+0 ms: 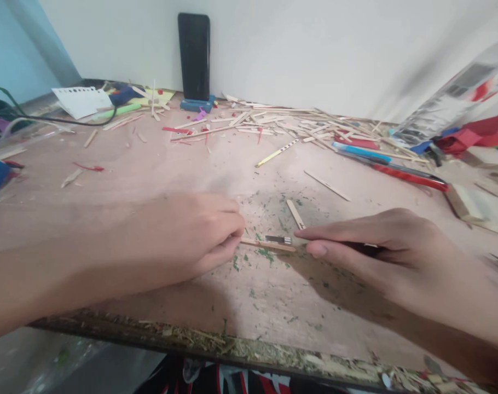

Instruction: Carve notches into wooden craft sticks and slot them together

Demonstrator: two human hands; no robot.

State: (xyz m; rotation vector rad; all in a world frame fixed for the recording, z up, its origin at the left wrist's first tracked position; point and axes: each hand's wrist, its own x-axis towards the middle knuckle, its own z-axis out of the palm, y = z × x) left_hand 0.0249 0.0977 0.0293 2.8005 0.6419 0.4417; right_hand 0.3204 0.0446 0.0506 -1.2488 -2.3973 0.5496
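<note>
My left hand (pixel 212 230) is closed, and a thin wooden craft stick (pixel 269 244) sticks out to the right from under its fingers, lying along the board. Opposite it, my right hand (pixel 380 246) is closed with thumb and forefinger pinched on what looks like a craft knife (pixel 278 239). Its short dark metal blade and silver collar lie just above the stick; most of the handle is hidden by the hand. Another short stick (pixel 295 213) with dark marks lies beyond my right fingertips. Green shavings are scattered around the stick.
A black phone (pixel 194 57) stands upright on a blue base against the wall. Many loose sticks (pixel 282 117) lie along the back. Pens (pixel 362 152), a plastic bottle (pixel 454 93) and wood blocks (pixel 464 201) are at the right. Wood debris lines the front edge.
</note>
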